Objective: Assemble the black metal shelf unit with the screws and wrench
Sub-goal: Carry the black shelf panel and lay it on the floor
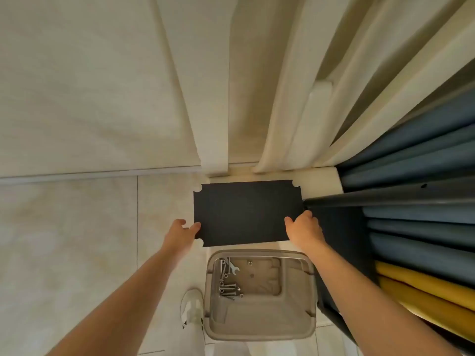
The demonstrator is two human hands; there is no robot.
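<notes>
Tiled floor (77,240) by cream curtains (282,98), a black shelf panel (246,214) held over it.
Left hand (183,231) and right hand (304,227) grip its short edges; screws (227,289) and wrench (234,269) lie in a tub (261,335).

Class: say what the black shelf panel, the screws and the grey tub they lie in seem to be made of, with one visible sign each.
Black shelf panel: probably painted metal; it is thin, flat and matt, finely grained, with notched corners.
Screws: bare metal, likely steel; they are silvery and shiny.
Grey tub: apparently plastic; it has a smooth, moulded, rounded rim and a dull sheen.
</notes>
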